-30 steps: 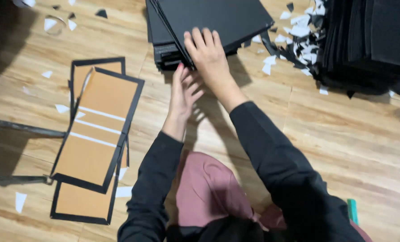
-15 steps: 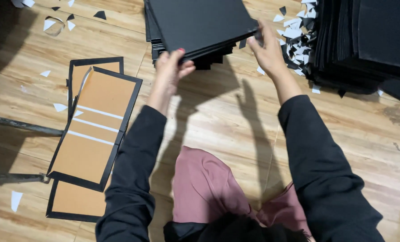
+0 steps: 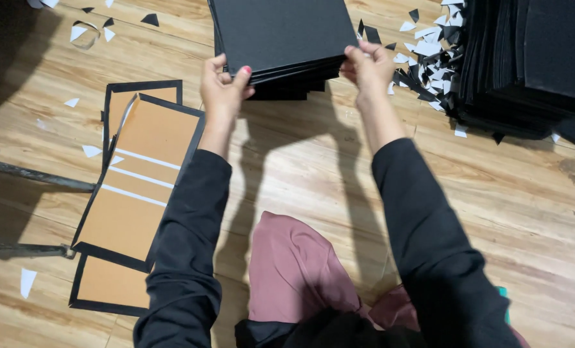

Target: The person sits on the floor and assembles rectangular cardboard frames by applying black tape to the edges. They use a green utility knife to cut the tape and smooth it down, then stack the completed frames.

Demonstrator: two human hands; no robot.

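I see the stack of flat black rectangular boards (image 3: 281,32) straight ahead of both hands, raised above the wooden floor (image 3: 313,161), its near edge running left to right. The left hand (image 3: 222,87) is clamped on the near-left corner. The right hand (image 3: 368,67) is clamped on the near-right corner.

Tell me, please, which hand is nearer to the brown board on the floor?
Left. The left hand is just above-right of the brown board; the right hand is farther right.

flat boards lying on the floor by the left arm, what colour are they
The flat boards are tan-brown with black borders and thin white stripes, seen in the head view.
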